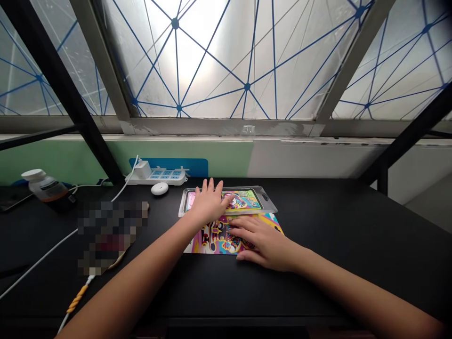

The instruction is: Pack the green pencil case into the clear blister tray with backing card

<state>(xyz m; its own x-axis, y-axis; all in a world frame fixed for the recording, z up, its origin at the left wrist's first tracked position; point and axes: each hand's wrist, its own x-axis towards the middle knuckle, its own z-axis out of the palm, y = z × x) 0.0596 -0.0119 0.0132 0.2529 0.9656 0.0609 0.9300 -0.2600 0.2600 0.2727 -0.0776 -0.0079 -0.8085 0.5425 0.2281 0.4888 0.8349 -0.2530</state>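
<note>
A clear plastic tray (269, 203) with a colourful cartoon card (249, 198) inside lies on the black desk. My left hand (209, 201) rests on its left half, fingers spread and pointing away from me. Just in front of the tray is a bright printed cartoon sheet (215, 238), its far edge meeting the tray's near rim. Flat on the right part of that sheet lies my right hand (263, 240), fingers stretched out to the left. Neither hand grips anything. Parts of the card and the sheet are hidden beneath my hands.
At the back left are a white power strip (165, 177) with a plug and a round white case (159, 189). A blurred-out device (109, 235) with a cable lies left of my arm. Farther left stands a bottle (47, 186). Black frame bars (63, 84) slant on both sides.
</note>
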